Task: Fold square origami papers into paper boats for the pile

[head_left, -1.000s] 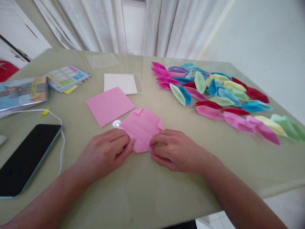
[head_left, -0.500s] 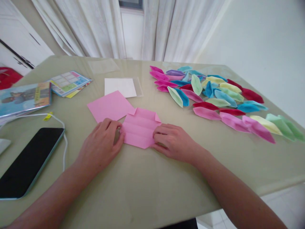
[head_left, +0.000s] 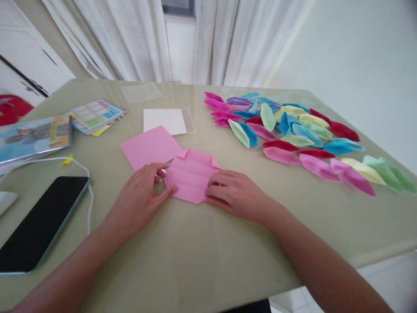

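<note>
While the creased pink paper (head_left: 190, 174) is laid flat on the table (head_left: 195, 261), its lower left edge is touched by the thumb of the left hand (head_left: 137, 191), whose fingers are spread. Its right edge is covered by the curled right hand (head_left: 236, 195); whether paper is pinched there cannot be told. On the booklet (head_left: 31, 139), yellow lettering (head_left: 54, 130) is blurred past reading, as is the print on the card (head_left: 97, 115) beside it.

Soft, bright light glazes the tabletop (head_left: 156, 269) faintly.
</note>
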Demonstrator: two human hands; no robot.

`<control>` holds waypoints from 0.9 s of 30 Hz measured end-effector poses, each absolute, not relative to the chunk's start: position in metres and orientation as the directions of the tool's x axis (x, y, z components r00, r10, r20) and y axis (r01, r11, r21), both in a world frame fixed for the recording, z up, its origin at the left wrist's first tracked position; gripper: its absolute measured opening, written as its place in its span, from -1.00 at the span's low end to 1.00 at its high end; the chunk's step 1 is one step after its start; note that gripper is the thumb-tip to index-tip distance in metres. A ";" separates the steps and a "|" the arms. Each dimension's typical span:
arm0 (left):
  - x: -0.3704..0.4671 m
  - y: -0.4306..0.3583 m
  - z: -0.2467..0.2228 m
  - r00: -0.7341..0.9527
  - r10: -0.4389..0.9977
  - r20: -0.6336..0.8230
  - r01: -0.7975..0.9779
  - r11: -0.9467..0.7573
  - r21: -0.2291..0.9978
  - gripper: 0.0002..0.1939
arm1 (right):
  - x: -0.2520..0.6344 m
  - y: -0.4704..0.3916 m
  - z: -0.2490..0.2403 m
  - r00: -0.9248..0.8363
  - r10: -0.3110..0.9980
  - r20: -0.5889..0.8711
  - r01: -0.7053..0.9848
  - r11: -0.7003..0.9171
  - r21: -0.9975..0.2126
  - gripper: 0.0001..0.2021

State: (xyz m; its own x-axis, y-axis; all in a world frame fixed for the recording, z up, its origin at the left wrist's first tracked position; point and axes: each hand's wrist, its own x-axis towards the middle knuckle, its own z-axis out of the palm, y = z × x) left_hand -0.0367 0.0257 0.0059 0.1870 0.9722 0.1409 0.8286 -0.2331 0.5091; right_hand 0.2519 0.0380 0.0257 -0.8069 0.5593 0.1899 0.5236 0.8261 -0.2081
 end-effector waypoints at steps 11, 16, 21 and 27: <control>-0.026 0.030 0.018 -0.015 1.000 -0.007 0.383 0.012 0.924 -0.49 | 0.251 0.035 0.025 -0.745 0.651 0.146 0.630 0.758 -0.170 -0.80; -0.025 0.029 0.022 0.000 0.972 -0.237 0.186 0.232 0.955 -0.48 | 0.252 0.034 0.021 -0.550 0.751 0.364 0.745 0.639 -0.193 -0.81; -0.020 0.024 0.023 -0.007 0.924 -0.382 -0.017 0.382 0.924 -0.46 | 0.252 0.033 0.022 -0.416 0.705 0.574 0.752 0.622 -0.220 -0.88; -0.013 0.025 0.026 -0.099 0.954 -0.283 -0.272 0.248 0.930 -0.50 | 0.250 0.030 0.024 -0.419 0.676 0.606 0.665 0.683 -0.302 -0.88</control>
State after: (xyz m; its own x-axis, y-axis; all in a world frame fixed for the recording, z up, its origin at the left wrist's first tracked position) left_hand -0.0133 0.0247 0.0264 -0.0991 0.9539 -0.2832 -0.2716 0.2479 0.9299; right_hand 0.2504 0.0302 0.0236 -0.4188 0.6759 0.6065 0.6653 0.6829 -0.3017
